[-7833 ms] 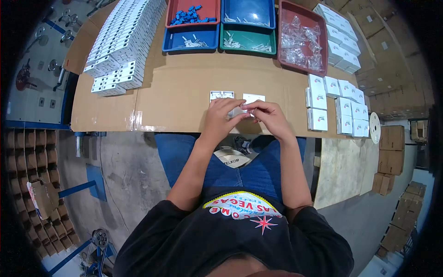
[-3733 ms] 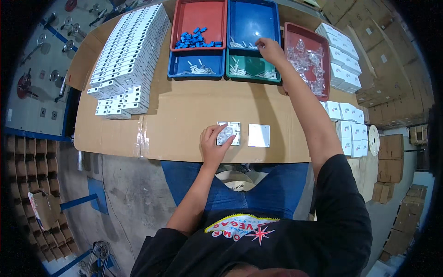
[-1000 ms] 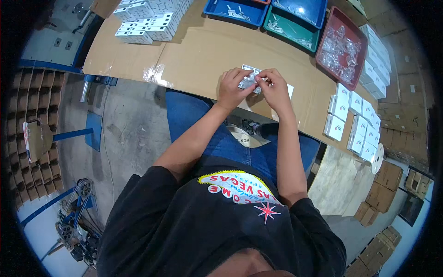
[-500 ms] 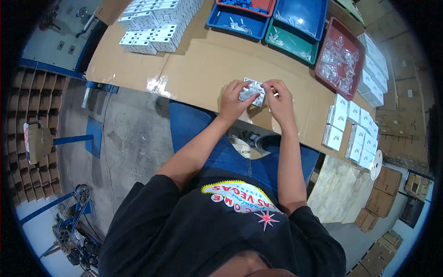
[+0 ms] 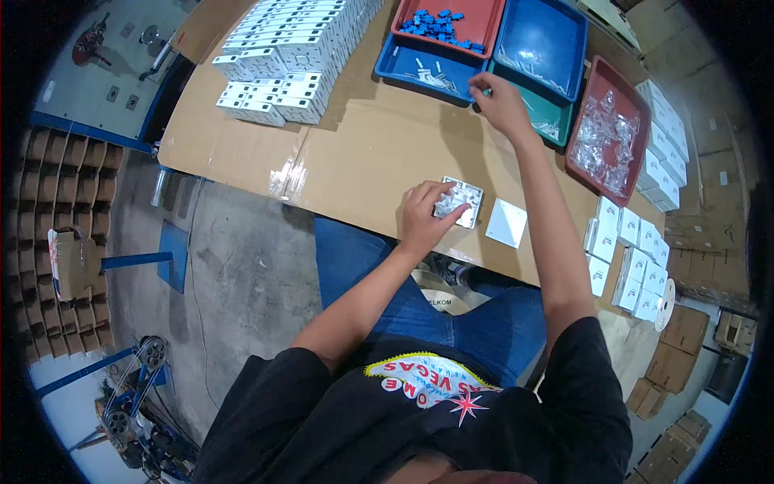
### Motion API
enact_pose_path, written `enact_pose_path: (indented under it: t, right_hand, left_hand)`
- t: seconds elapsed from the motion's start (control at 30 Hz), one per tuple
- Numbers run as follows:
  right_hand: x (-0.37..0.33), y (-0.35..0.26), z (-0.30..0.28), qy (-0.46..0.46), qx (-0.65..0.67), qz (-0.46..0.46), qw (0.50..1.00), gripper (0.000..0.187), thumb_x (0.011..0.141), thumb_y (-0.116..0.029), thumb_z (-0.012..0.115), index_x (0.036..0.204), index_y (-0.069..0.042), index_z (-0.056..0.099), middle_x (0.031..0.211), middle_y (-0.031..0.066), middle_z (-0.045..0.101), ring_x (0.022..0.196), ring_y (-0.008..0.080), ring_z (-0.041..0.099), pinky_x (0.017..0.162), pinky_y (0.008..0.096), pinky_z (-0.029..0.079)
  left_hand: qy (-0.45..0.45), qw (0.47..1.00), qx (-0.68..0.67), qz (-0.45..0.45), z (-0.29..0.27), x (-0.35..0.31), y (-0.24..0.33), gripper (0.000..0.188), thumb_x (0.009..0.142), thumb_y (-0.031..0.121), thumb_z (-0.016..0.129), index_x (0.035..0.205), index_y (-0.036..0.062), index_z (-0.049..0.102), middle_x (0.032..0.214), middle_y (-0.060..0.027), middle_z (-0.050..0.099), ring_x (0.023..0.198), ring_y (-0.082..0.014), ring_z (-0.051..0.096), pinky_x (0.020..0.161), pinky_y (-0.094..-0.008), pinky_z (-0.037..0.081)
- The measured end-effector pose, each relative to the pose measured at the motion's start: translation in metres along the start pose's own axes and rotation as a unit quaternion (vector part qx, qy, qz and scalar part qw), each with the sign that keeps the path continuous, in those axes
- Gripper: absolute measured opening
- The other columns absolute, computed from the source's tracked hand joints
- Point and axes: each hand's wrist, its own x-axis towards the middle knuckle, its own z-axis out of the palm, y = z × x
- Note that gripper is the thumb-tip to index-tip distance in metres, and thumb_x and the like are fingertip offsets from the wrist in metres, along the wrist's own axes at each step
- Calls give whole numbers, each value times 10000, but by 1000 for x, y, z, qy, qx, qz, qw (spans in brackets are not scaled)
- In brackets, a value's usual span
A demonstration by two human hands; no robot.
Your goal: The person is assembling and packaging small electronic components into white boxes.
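Note:
My left hand (image 5: 425,216) is closed around the left side of a white square plastic housing (image 5: 472,196), which rests on the cardboard-covered table. A clear plastic piece (image 5: 448,205) shows on the housing beside my fingers. Just to the right lies a flat white square cover plate (image 5: 506,223). My right hand (image 5: 501,103) is stretched far forward, over the corner between the blue tray of small white pieces (image 5: 387,76) and the green tray (image 5: 556,139). Its fingers are bent, the thumb and fingertips slightly apart, and nothing shows between them.
Tall stacks of white housings (image 5: 294,60) stand at the back left. Behind the trays are a red tray of blue pieces (image 5: 485,16) and another blue tray (image 5: 564,36). At right are a red tray of clear plastic parts (image 5: 579,173) and several white boxes (image 5: 647,234).
My right hand has left the housing and reached forward to the trays. My left hand still holds the housing, now lower on the table. The cover plate has come into plain view.

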Motion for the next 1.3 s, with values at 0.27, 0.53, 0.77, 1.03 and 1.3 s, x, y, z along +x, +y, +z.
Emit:
enact_pose_path:
  t: [0.27,0.53,0.77,1.03,1.3]
  right_hand:
    - [73,20,53,-36,-128,-9,991,230,916,-214,627,1114,-135,714,1047,158,745,1020,378,698,853,494,558]
    - [102,34,85,-22,-192,-38,980,249,917,-248,674,1117,-100,693,1075,167,716,1041,365,689,861,512,554]
    - [105,35,104,-18,-196,-36,980,186,926,-185,650,1071,-97,727,1014,174,709,1013,369,686,860,497,549]
    - [98,44,93,5,-159,-42,986,193,867,-184,652,1036,-117,719,1013,167,730,984,376,704,844,503,569]
    - [42,15,37,54,-47,9,997,263,859,-285,731,1041,-96,743,969,102,766,893,274,741,778,376,572]
  left_hand:
    - [4,1000,19,20,-4,3,4,386,740,230,890,1066,81,746,920,-32,669,826,-207,639,809,-361,468]
    - [-3,1000,11,26,-3,5,5,400,735,246,890,1074,90,747,930,-33,668,850,-216,640,820,-368,460]
    - [0,1000,4,25,-4,4,3,396,738,249,886,1076,100,742,940,-30,668,888,-238,633,835,-392,454]
    - [8,1000,-1,-3,-1,3,5,388,737,257,889,1063,100,747,930,-31,667,867,-241,632,815,-381,455]
    - [20,1000,6,-18,-2,3,0,403,730,172,901,1084,61,746,942,-59,663,827,-206,624,779,-347,496]
